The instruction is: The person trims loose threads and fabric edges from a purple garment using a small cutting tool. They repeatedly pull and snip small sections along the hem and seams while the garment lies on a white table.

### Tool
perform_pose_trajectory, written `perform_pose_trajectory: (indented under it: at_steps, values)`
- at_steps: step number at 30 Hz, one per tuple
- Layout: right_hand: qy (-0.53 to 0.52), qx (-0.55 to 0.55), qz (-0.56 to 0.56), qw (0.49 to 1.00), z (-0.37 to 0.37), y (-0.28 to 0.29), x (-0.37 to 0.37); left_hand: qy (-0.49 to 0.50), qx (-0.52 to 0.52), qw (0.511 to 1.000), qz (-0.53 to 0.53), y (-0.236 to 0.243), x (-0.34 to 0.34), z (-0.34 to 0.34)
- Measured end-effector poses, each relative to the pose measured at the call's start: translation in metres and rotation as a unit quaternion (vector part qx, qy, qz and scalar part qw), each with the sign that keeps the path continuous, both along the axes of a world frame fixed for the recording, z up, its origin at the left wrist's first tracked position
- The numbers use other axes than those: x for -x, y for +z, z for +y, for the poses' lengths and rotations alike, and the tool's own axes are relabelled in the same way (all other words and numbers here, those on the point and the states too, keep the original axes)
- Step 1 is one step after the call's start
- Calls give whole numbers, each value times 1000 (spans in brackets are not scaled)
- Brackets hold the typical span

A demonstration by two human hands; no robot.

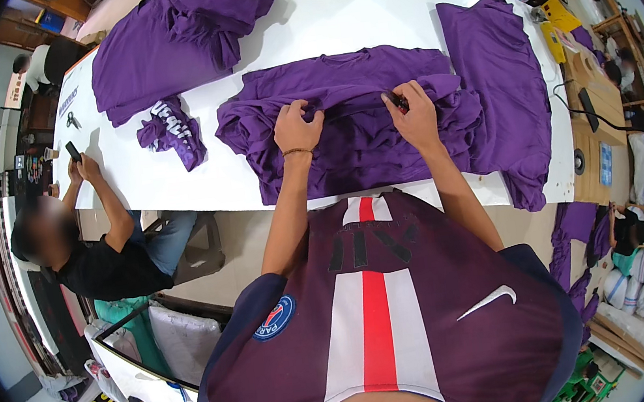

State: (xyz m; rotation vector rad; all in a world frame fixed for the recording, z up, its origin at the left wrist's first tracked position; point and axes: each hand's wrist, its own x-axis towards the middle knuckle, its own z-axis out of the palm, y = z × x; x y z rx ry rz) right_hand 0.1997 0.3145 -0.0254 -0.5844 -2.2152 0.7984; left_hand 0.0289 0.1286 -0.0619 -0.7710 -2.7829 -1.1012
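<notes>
My left hand (298, 128), with a thin bracelet at the wrist, is closed on a fold of a purple shirt (357, 157) spread and bunched on the white table (228, 180). My right hand (411, 115) grips a small dark-and-red tool (396, 101), perhaps snips, and rests on the same fabric. Further right lies another purple garment (506, 77), flatter, hanging over the near edge. At the back left is a large purple pile (161, 44), with a small crumpled purple piece with white print (170, 135) below it.
A seated co-worker (98, 258) holds a phone (73, 152) at the table's left end, near scissors (72, 120). Another person (44, 62) is further back. An open bin with bags (182, 336) stands at lower left. Wooden benches (591, 123) and white sacks (641, 284) line the right.
</notes>
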Motion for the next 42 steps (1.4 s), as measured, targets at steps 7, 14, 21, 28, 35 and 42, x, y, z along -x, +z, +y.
perform_pose_trajectory:
  at_steps: [7,14,21,28,35,42]
  values:
    - [-63,-60,-58,994,11,-7,0,-13,-31,995,97,-10,14,-10]
    - [-73,-38,-117,990,7,-27,-5,115,-258,952,-116,-15,18,-20]
    - [-114,171,-60,977,15,-59,-14,205,-557,559,-579,-26,37,-16]
    - [-124,620,90,769,22,-23,-14,171,-538,541,-623,-38,38,-18]
    - [-21,774,163,611,55,-52,-19,159,-539,544,-623,-37,33,-17]
    - [8,769,108,629,46,-28,-15,133,-546,532,-633,-48,37,-23]
